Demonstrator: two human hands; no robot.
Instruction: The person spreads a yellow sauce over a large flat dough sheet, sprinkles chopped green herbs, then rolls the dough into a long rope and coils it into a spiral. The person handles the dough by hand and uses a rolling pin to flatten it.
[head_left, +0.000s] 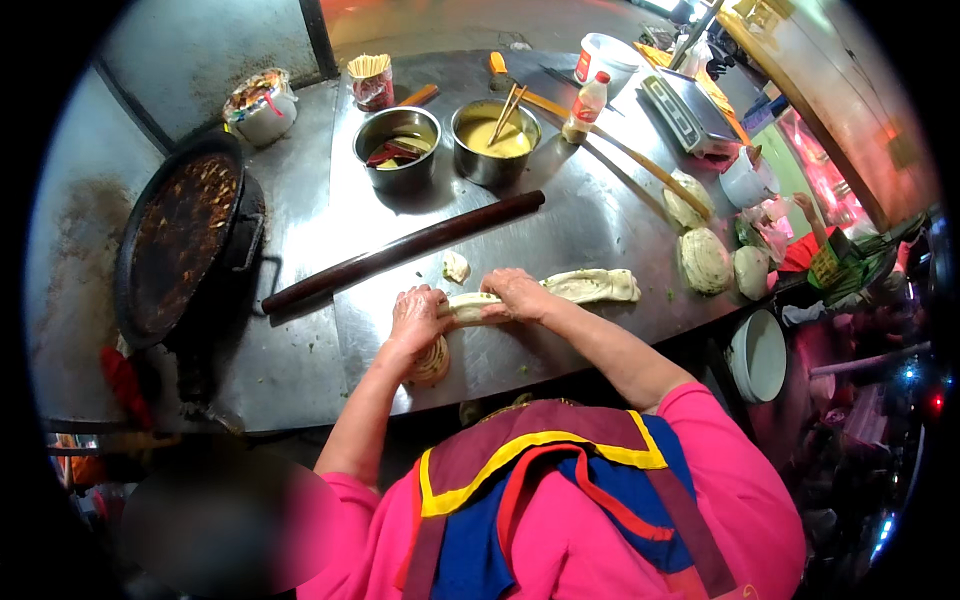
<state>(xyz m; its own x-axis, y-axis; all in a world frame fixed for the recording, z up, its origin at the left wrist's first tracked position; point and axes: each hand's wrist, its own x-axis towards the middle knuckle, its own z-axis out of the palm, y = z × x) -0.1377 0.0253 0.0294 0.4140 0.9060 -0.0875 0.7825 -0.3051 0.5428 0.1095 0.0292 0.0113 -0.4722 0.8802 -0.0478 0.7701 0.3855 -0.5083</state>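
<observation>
A long strip of dough with green bits lies across the steel table. My left hand grips its left end, where a coiled round of dough sits partly under the wrist. Further right along the strip, my right hand holds it with bent fingers, the far end lying beyond on the steel. Just above the strip, between both hands, is a small lump of dough. A dark wooden rolling pin rests diagonally behind the hands.
Left stands a large black pan. Behind are two steel pots, a plastic bottle, a long wooden stick and a scale. Coiled dough rounds sit right. The steel table's front edge runs near my body.
</observation>
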